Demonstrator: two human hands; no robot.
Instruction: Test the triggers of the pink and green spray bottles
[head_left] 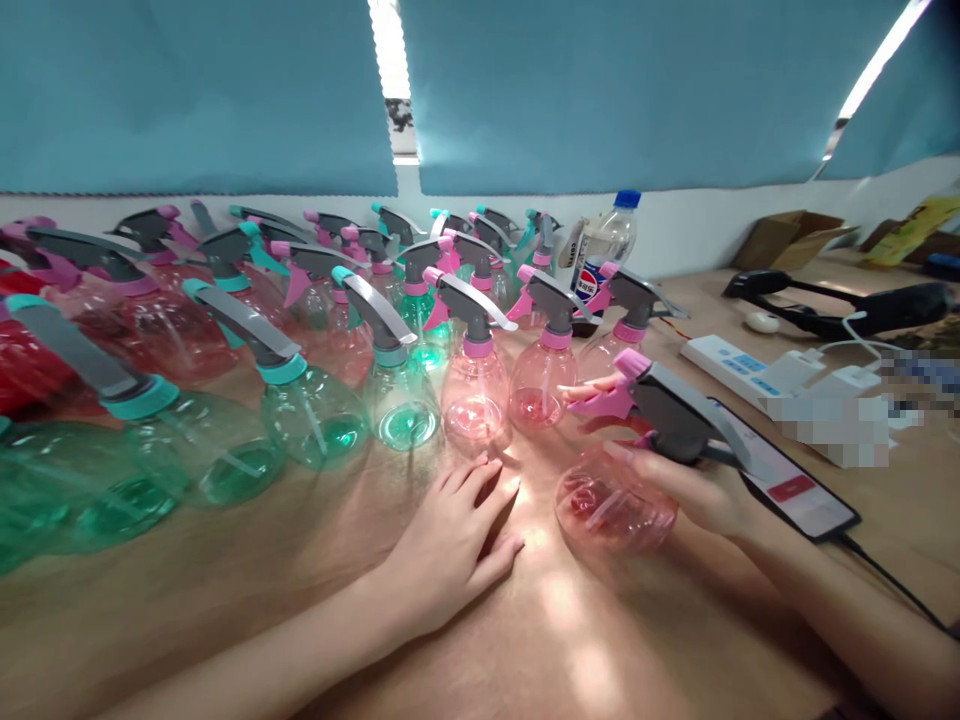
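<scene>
My right hand grips a pink spray bottle around its neck, below a grey trigger head with a pink nozzle and trigger. The bottle is tilted, and its base seems just above or on the table; I cannot tell which. Flat on the tabletop lies my left hand, fingers spread and holding nothing. Just beyond its fingertips stands another pink spray bottle with a pink collar. A green spray bottle is to the left of that one, and a further pink bottle is to its right.
Several more green and pink spray bottles crowd the left and back of the table. A Pepsi bottle stands behind them. On the right are a phone with a cable, a power strip, a black headset-like device and a cardboard box.
</scene>
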